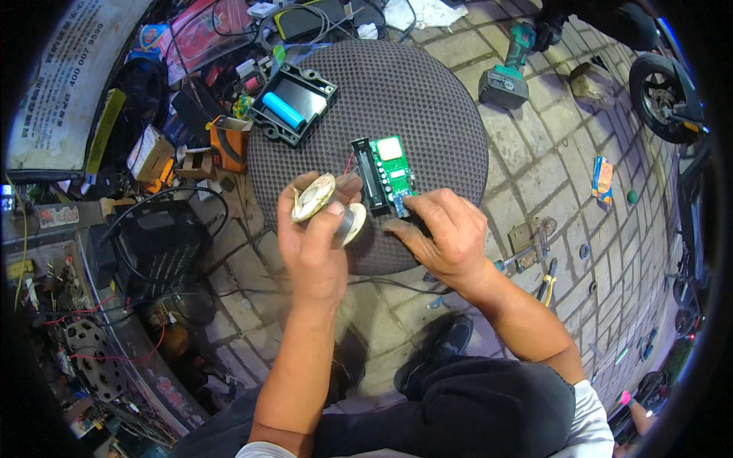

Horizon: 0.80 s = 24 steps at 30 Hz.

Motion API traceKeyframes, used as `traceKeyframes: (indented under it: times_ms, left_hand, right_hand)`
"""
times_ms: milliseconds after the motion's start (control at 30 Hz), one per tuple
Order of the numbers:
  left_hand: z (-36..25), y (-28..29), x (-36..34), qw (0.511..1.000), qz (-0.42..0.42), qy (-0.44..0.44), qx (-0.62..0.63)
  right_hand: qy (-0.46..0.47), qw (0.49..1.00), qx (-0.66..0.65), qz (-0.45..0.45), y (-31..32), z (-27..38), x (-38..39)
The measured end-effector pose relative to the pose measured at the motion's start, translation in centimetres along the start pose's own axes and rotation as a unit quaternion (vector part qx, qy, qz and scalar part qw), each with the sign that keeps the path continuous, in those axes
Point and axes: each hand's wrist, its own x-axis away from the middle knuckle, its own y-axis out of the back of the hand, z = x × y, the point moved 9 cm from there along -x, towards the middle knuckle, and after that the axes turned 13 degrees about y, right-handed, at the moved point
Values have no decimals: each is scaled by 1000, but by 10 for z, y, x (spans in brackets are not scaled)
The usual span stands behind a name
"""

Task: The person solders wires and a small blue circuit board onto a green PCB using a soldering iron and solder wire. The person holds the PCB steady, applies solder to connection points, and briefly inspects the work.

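Observation:
My left hand (pixel 309 248) is closed around a spool of solder wire (pixel 314 197), its pale flanges showing and grey wire wound between them. My right hand (pixel 454 237) pinches the near corner of a green circuit board (pixel 392 172), thumb below and index finger on the edge. A black battery holder (pixel 369 175) with a thin red wire lies along the board's left side. Board and holder rest on a round stool with a dark mesh cover (pixel 427 99). Farther left on the stool, an open black case (pixel 311 90) holds a blue cylindrical battery cell (pixel 283 111).
A green cordless power tool (pixel 504 80) stands on the paving beyond the stool. Pliers (pixel 547 282) and a screwdriver (pixel 511 259) lie to the right. Clutter, a black case (pixel 160 244) and cables crowd the left. A wheel (pixel 663 98) is at far right.

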Motion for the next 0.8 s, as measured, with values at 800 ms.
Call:
traceKeyframes:
  times_ms: [800]
  left_hand:
    - [4,1,0,1000,-1,-5,-13]
  right_hand:
    - [3,1000,-8,15,-7,-2,-6]
